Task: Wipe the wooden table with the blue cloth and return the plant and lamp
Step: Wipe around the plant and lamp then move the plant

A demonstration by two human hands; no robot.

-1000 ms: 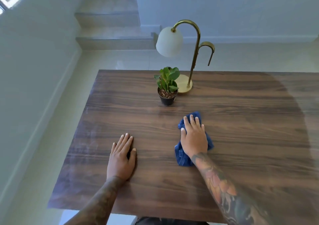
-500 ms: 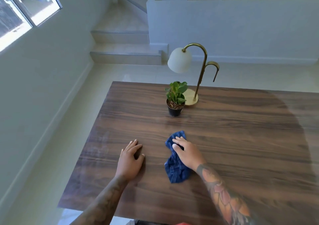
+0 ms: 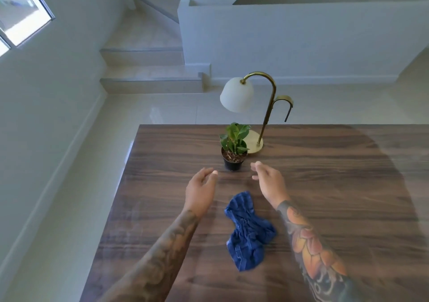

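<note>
The blue cloth (image 3: pixel 248 231) lies crumpled on the wooden table (image 3: pixel 325 197), between my two forearms, with neither hand on it. A small green plant in a black pot (image 3: pixel 234 149) stands near the table's far edge. Just behind it, to the right, is a brass lamp (image 3: pixel 267 113) with a white shade. My left hand (image 3: pixel 200 191) is raised above the table, left of the pot and a little short of it, fingers relaxed and empty. My right hand (image 3: pixel 269 182) is raised to the right of the pot, fingers loosely spread, holding nothing.
The table's left edge (image 3: pixel 116 204) drops to a pale tiled floor (image 3: pixel 76 204). Steps (image 3: pixel 148 79) rise at the back left beside a white half wall (image 3: pixel 301 42). A window (image 3: pixel 21 16) is at the upper left.
My right hand has let go of the blue cloth and my left hand has lifted off the table. Both have moved forward to either side of the plant pot. The view has tilted up.
</note>
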